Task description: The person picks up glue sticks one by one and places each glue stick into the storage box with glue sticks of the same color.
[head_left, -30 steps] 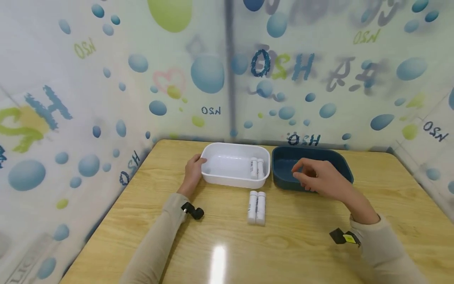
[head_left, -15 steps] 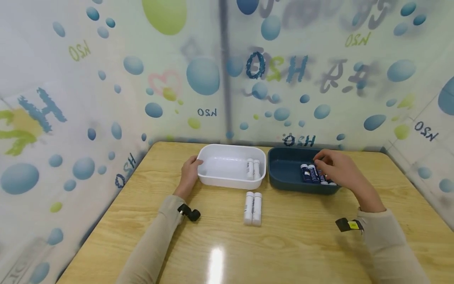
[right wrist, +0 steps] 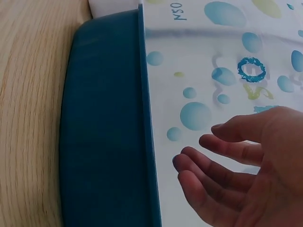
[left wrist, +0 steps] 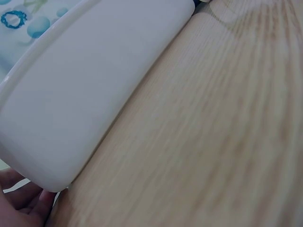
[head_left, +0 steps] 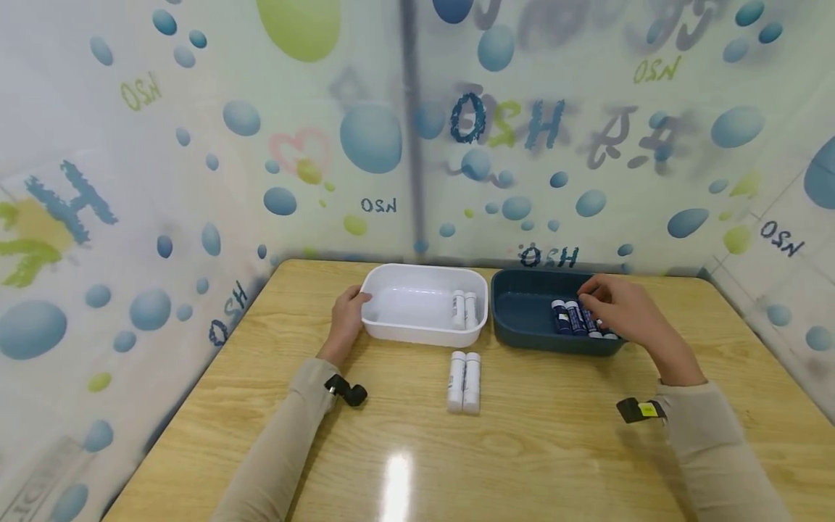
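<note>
Over by the table's far edge, the right hand [head_left: 616, 310] hovers loose-fingered right above the dark tubes [head_left: 574, 317] lying front-to-back in the blue tray [head_left: 522, 330], while the left hand [head_left: 346, 319] grips the white tray [head_left: 417, 330].

- glossy white plastic rectangular tub [head_left: 424, 313]
- dark teal-blue plastic tub [head_left: 528, 319]
- navy tubes with white caps [head_left: 574, 317]
- two plain white tubes [head_left: 464, 382] on table
- light yellow wood-grain table [head_left: 522, 435]
- beige sleeves [head_left: 280, 449]
- pale backdrop [head_left: 365, 138], blue and green bubbles, blue lettering
</note>
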Demonstrator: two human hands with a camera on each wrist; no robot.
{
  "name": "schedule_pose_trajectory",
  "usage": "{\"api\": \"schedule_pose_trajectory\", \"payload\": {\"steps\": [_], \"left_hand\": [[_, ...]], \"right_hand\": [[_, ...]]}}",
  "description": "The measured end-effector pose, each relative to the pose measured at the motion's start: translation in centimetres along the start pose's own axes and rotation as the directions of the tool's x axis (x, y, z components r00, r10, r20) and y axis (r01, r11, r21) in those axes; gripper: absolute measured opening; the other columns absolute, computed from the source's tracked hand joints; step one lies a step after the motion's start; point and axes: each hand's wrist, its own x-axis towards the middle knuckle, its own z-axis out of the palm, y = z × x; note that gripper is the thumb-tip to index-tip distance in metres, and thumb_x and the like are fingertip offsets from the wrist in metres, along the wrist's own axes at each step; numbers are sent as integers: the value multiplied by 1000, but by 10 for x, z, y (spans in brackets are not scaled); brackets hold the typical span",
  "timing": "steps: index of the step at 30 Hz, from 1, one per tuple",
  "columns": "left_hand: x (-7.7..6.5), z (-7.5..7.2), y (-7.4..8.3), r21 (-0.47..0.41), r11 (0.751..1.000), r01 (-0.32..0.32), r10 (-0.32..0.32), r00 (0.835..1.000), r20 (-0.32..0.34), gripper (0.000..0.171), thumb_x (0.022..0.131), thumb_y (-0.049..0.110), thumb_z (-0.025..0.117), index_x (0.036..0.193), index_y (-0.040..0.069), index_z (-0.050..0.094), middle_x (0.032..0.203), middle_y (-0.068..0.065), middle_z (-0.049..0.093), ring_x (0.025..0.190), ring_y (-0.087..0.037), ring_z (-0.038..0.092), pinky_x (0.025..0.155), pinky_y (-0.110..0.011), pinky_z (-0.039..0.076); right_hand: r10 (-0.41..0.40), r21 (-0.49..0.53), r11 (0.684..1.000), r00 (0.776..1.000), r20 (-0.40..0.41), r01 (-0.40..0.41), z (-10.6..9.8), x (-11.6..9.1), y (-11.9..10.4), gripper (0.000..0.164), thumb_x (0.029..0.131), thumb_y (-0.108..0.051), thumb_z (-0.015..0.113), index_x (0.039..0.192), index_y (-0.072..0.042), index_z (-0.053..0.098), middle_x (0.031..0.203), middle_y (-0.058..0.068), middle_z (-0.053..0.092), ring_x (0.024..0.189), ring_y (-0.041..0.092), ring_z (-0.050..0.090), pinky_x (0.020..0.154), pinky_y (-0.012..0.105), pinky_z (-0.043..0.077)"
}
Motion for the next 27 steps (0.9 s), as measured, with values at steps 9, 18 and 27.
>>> {"api": "schedule_pose_trajectory", "payload": {"steps": [9, 18, 27], "left_hand": [[0, -1, 1, -1, 1000, 9, -9, 1000, 0, 49, 101, 25, 50, 144, 2, 57, 150, -20, 56, 135, -36, 56, 116, -49, 45], [-1, 1, 1, -3, 1000, 13, -13, 1000, -9, 49, 100, 24, 50, 142, 2, 58, 149, -20, 57, 134, -35, 56, 115, -49, 45], [-1, 1, -1, 14, 1000, 4, -4, 1000, -13, 49, 100, 24, 50, 143, 1, 57, 149, -21, 56, 135, -37, 56, 116, -49, 45]], "right_hand": [[-88, -62, 994, 996, 3, 88, 12, 1, -20, 23, 106, -21, 56, 117, -4, 67, 86, 11, 72, 64, 15, 59, 58, 32, 48], [-222, -45, 974, 974, 39, 224, 39, -11, -67, 15, 103, -20, 63, 111, -10, 71, 71, -5, 64, 57, 9, 51, 55, 27, 43], [-208, -9, 977, 964, 168, 212, 78, -17, -99, 12, 100, -22, 66, 109, -16, 71, 77, -5, 66, 62, 9, 53, 56, 25, 45]]}}
